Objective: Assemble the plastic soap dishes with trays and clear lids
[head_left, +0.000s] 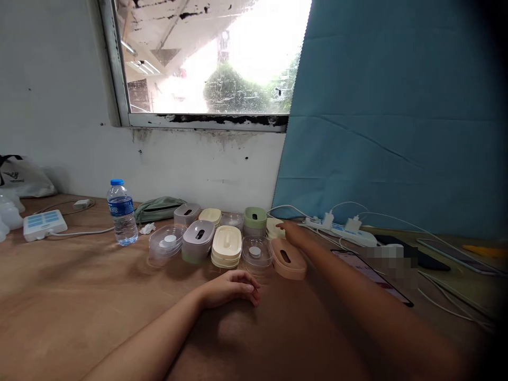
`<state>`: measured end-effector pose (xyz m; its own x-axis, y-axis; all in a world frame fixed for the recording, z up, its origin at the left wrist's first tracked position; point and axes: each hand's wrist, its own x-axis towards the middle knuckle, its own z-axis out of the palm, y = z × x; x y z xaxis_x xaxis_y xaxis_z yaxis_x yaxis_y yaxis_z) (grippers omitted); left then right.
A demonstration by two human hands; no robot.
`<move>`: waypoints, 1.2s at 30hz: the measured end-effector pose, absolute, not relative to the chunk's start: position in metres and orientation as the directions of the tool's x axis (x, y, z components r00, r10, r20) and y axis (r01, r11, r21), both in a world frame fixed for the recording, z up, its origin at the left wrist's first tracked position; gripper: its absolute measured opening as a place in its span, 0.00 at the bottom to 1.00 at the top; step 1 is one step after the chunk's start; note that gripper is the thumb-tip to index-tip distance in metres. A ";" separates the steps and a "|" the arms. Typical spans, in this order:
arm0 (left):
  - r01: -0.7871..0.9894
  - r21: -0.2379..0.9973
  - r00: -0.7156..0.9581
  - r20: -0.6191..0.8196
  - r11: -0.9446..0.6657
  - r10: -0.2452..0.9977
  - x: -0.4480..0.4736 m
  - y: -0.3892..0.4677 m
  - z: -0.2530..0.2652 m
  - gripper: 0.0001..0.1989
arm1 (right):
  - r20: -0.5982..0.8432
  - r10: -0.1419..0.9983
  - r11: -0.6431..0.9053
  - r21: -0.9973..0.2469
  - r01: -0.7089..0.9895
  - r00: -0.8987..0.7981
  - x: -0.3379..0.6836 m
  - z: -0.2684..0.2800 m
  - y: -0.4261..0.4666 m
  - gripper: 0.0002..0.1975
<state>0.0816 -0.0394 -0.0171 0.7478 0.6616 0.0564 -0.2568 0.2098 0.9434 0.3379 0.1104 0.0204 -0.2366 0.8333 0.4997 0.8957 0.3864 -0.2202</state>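
The cream lid (274, 227), probably light, stiff, smooth plastic best pinched by its rim, lies at the back of the cluster beside the green box (255, 218), where the right hand (296, 233) touches it ungrasped, left hand (230, 288) resting loosely curled and empty on the table (79, 296)

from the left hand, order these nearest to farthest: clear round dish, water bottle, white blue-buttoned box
1. Clear round dish, just beyond the left hand, slightly to its right.
2. Water bottle, farther off to the left.
3. White blue-buttoned box, farthest, near the table's left edge.
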 end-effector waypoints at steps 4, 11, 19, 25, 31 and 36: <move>-0.096 0.995 0.682 0.095 -0.040 0.725 0.080 -0.040 -0.017 0.13 | 0.544 0.789 0.448 -0.190 0.874 -0.285 0.332 0.030 0.064 0.12; 0.529 0.533 0.685 0.191 -0.660 0.703 0.081 -0.048 -0.013 0.11 | 0.368 0.682 0.677 0.006 0.736 -0.631 0.337 0.008 -0.064 0.06; 0.808 0.185 0.554 0.087 -0.560 0.828 0.095 -0.059 -0.012 0.12 | 0.308 0.863 0.485 -0.282 0.828 -0.401 0.351 -0.007 -0.075 0.09; 0.838 0.183 0.514 0.050 -0.514 0.856 0.090 -0.059 -0.006 0.13 | 0.288 0.934 0.322 -0.426 0.845 -0.211 0.371 -0.016 -0.051 0.14; 0.875 0.208 0.443 0.023 -0.438 0.896 0.091 -0.059 -0.003 0.14 | 0.251 0.942 0.321 -0.473 0.821 -0.224 0.371 -0.015 -0.053 0.14; 0.877 0.212 0.438 0.017 -0.431 0.899 0.092 -0.059 -0.004 0.13 | 0.226 0.942 0.330 -0.502 0.799 -0.247 0.370 -0.016 -0.053 0.13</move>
